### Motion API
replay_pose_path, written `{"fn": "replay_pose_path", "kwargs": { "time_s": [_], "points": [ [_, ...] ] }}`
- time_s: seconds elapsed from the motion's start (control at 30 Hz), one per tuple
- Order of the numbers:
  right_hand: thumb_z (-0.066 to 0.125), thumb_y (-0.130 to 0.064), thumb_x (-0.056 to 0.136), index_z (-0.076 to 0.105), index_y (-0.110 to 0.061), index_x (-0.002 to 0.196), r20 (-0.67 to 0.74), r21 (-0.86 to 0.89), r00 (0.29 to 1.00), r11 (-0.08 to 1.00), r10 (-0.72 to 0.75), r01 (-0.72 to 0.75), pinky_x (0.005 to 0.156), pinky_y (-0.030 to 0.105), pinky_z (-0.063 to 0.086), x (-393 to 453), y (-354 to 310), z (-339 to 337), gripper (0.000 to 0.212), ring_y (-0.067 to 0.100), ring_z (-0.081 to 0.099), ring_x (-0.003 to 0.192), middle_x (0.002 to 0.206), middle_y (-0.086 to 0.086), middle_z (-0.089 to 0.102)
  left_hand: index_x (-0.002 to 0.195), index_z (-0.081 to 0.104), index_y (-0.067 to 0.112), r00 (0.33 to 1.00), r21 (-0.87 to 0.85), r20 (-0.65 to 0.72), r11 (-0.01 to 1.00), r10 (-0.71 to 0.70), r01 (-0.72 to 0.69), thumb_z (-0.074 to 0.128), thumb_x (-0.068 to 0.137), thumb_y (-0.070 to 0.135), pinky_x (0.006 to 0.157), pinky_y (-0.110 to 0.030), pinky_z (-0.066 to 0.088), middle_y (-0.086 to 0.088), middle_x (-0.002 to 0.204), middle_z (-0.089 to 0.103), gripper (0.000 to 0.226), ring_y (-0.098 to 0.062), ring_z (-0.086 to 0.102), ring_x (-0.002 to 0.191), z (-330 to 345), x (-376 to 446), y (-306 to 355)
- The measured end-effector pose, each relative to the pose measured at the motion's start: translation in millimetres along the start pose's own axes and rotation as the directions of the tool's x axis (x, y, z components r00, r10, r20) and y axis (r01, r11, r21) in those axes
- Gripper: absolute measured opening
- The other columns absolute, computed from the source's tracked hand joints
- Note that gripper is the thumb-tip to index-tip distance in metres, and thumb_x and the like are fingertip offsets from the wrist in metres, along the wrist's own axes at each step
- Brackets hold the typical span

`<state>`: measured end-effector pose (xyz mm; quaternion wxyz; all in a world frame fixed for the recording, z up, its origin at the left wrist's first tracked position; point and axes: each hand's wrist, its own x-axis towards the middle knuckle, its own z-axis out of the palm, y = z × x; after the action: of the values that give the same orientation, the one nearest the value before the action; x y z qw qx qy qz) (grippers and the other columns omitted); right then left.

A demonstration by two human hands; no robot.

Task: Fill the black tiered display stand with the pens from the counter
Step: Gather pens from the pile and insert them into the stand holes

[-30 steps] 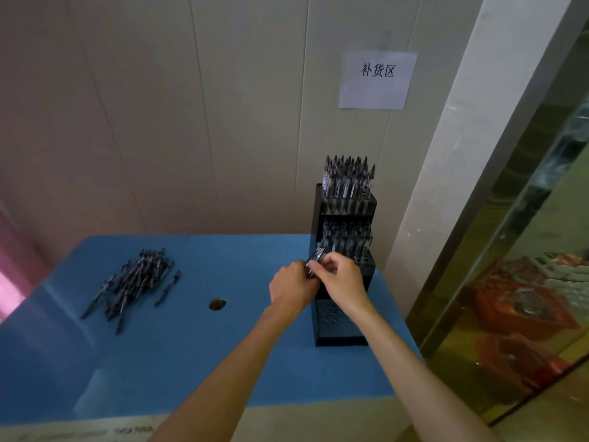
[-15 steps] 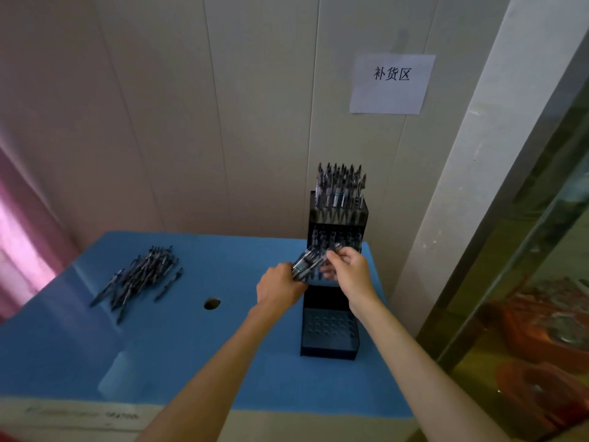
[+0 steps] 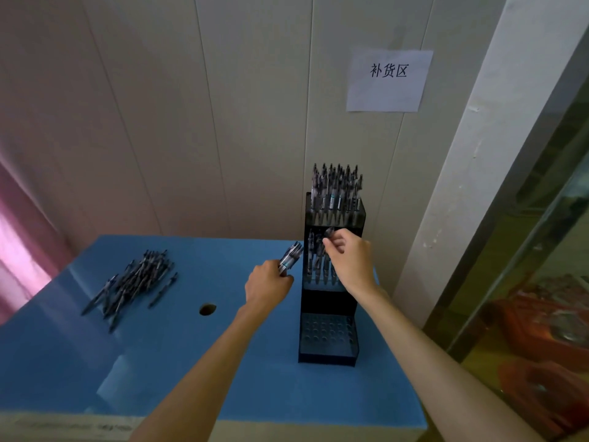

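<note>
The black tiered display stand (image 3: 328, 301) stands at the right of the blue counter (image 3: 178, 355). Its top tier is packed with upright pens (image 3: 336, 193), its middle tier holds several pens, and the bottom tier shows bare holes. My left hand (image 3: 267, 287) grips a small bundle of pens (image 3: 290, 256) just left of the stand. My right hand (image 3: 350, 260) pinches a single pen (image 3: 328, 232) over the middle tier. A loose pile of pens (image 3: 134, 279) lies on the counter's left side.
A round hole (image 3: 207, 309) opens in the counter between the pile and the stand. A paper sign (image 3: 389, 79) hangs on the panelled wall behind. A white pillar and a glass panel (image 3: 526, 282) close off the right. A pink curtain hangs at far left.
My hands have drawn apart: the right one took one pen from the bundle and carried it up over the middle tier, while the left keeps the bundle. The view has tilted up.
</note>
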<state>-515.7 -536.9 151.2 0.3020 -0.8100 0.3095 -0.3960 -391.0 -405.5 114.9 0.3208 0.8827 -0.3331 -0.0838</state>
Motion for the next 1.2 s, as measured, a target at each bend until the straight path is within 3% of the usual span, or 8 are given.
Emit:
{"fn": "replay_pose_path", "kwargs": {
  "time_s": [0.47, 0.57, 0.67, 0.83, 0.93, 1.07, 1.13, 1.2],
  "points": [
    [0.071, -0.018, 0.093, 0.068, -0.009, 0.084, 0.087, -0.124, 0.996, 0.992, 0.004, 0.007, 0.064, 0.028, 0.057, 5, -7, 26, 0.013, 0.012, 0.067, 0.065, 0.071, 0.0, 0.071, 0.079, 0.056, 0.012, 0.997, -0.036, 0.018, 0.997, 0.071, -0.07, 0.061, 0.082, 0.015, 0.047, -0.024, 0.029, 0.001, 0.06, 0.049, 0.007, -0.017, 0.041, 0.05, -5, 17, -3],
    [0.069, -0.021, 0.094, 0.063, -0.012, 0.078, 0.176, -0.186, 0.983, 0.982, 0.055, -0.021, 0.053, 0.021, 0.044, 3, -3, 30, 0.019, 0.009, 0.061, 0.059, 0.066, 0.0, 0.067, 0.076, 0.053, 0.014, 0.997, -0.052, 0.027, 0.996, 0.073, -0.071, 0.062, 0.082, 0.015, 0.048, -0.024, 0.03, 0.001, 0.06, 0.049, 0.01, -0.018, 0.041, 0.05, -4, 18, 0],
    [0.068, -0.023, 0.094, 0.059, -0.015, 0.074, 0.173, -0.208, 0.981, 0.977, 0.087, -0.05, 0.047, 0.014, 0.033, 1, 0, 32, 0.024, 0.007, 0.056, 0.056, 0.064, -0.001, 0.064, 0.073, 0.05, 0.016, 0.997, -0.069, 0.03, 0.995, 0.072, -0.07, 0.062, 0.082, 0.015, 0.048, -0.024, 0.029, 0.001, 0.06, 0.048, 0.014, -0.018, 0.04, 0.051, -2, 18, 4],
    [0.071, -0.018, 0.09, 0.071, -0.006, 0.081, 0.234, -0.214, 0.968, 0.976, 0.093, -0.042, 0.062, 0.035, 0.056, -1, 2, 33, 0.015, 0.018, 0.066, 0.066, 0.071, 0.005, 0.07, 0.07, 0.047, 0.018, 0.997, -0.079, 0.044, 0.995, 0.067, -0.063, 0.061, 0.082, 0.015, 0.048, -0.024, 0.029, 0.002, 0.06, 0.048, 0.019, -0.016, 0.04, 0.051, 2, 17, 6],
    [0.071, -0.02, 0.092, 0.073, -0.006, 0.083, 0.236, -0.211, 0.968, 0.977, 0.087, -0.036, 0.064, 0.034, 0.056, -4, 0, 32, 0.016, 0.016, 0.066, 0.065, 0.07, 0.005, 0.07, 0.068, 0.045, 0.021, 0.997, -0.075, 0.056, 0.996, 0.059, -0.055, 0.062, 0.083, 0.015, 0.048, -0.024, 0.029, 0.002, 0.06, 0.048, 0.023, -0.015, 0.041, 0.05, 4, 17, 5],
    [0.073, -0.025, 0.09, 0.072, -0.009, 0.071, 0.248, -0.269, 0.96, 0.961, 0.132, -0.062, 0.06, 0.03, 0.055, -5, 2, 29, 0.025, 0.015, 0.065, 0.06, 0.061, 0.002, 0.067, 0.069, 0.045, 0.024, 0.997, -0.055, 0.057, 0.997, 0.051, -0.048, 0.062, 0.084, 0.017, 0.048, -0.024, 0.031, 0.002, 0.062, 0.05, 0.024, -0.015, 0.043, 0.051, 6, 18, 6],
    [0.072, -0.019, 0.089, 0.072, -0.011, 0.069, 0.27, -0.182, 0.945, 0.974, 0.184, -0.137, 0.061, 0.033, 0.06, -7, 2, 27, 0.022, 0.016, 0.068, 0.058, 0.061, 0.002, 0.07, 0.07, 0.046, 0.024, 0.998, -0.05, 0.047, 0.998, 0.05, -0.048, 0.061, 0.084, 0.017, 0.048, -0.024, 0.03, 0.002, 0.062, 0.05, 0.023, -0.015, 0.043, 0.051, 7, 17, 7],
    [0.067, -0.013, 0.09, 0.075, -0.009, 0.077, 0.322, 0.018, 0.909, 0.958, 0.265, -0.286, 0.062, 0.029, 0.061, -8, -3, 25, 0.016, 0.015, 0.071, 0.061, 0.069, 0.004, 0.073, 0.072, 0.048, 0.024, 0.998, -0.042, 0.03, 0.998, 0.052, -0.05, 0.061, 0.084, 0.017, 0.047, -0.025, 0.031, 0.002, 0.063, 0.053, 0.019, -0.015, 0.045, 0.052, 8, 17, 8]
  ]
}}
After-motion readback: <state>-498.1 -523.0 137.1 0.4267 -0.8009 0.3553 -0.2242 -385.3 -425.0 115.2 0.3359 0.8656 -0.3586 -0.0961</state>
